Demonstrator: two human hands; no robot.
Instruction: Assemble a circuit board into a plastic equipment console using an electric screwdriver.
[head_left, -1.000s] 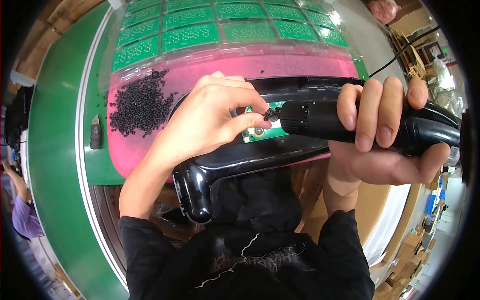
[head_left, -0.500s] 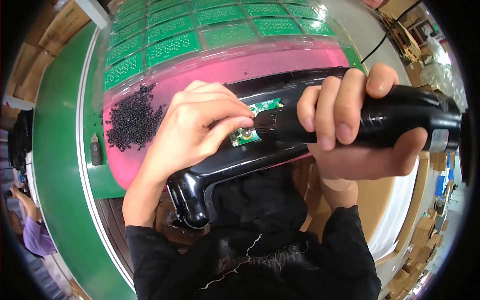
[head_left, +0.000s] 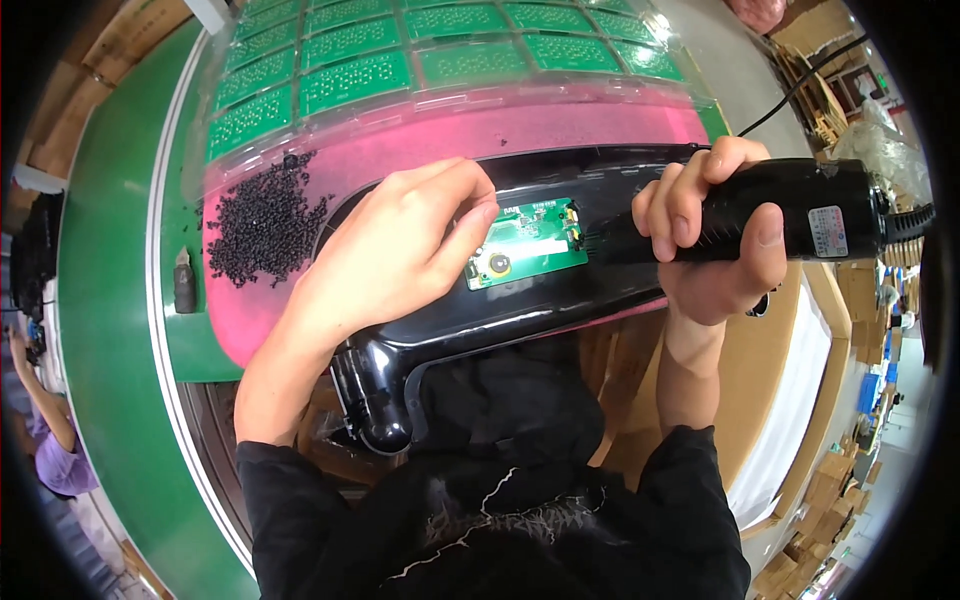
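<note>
A glossy black plastic housing (head_left: pixel 540 312) lies across the bench, with a green circuit board (head_left: pixel 535 245) set in its middle. My right hand (head_left: pixel 715 220) is wrapped round a thick, corded black electric screwdriver (head_left: pixel 800 200), held level. Its narrow end points left, at the board's right edge; whether it touches is unclear. Over the board's left edge is my left hand (head_left: pixel 410 240), its thumb and forefinger drawn together. Anything between those fingertips is too small to make out. Left of that hand, a heap of small black screw-like pieces (head_left: pixel 262 225) lies on a pink mat (head_left: pixel 430 133).
Clear plastic trays (head_left: pixel 400 105) of several green boards stand at the far side. A small dark bottle-like thing (head_left: pixel 184 285) stands on the green bench (head_left: pixel 115 260) at left. Cardboard (head_left: pixel 745 400) lies lower right. Another person in purple (head_left: pixel 62 460) is far left.
The screwdriver has moved right and back from the board, so more of the board shows. My left hand has shifted slightly left, still with its fingertips together.
</note>
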